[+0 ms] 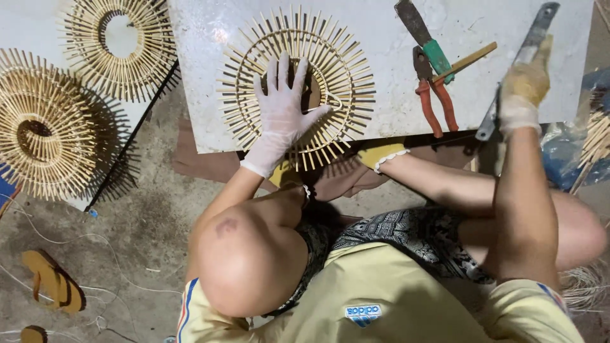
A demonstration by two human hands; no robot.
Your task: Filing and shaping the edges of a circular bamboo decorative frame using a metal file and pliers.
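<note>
**Gloved hands at a bamboo sunburst frame**

The left hand [281, 114], in a thin white glove, lies flat with its grip spread wide, fingers fanned across the middle of a round bamboo sunburst frame [298, 86]. It presses on the frame and closes around nothing. The frame rests on a pale low desk [483, 63], its lower spokes jutting over the near edge.

The right hand [522, 95], in a worn yellowish glove, has its grip wrapped around a long flat metal blade [518, 70], which slants from the desk's far corner down past its near edge.

Between the hands, on the desk, lie red-handled pliers [432, 95], a green-handled tool [422, 38] and a thin wooden stick [467, 61].

To the left, two more sunburst frames [44, 127] sit on a separate white board. Orange sandals [54, 279] lie on the concrete floor [140, 222].
</note>
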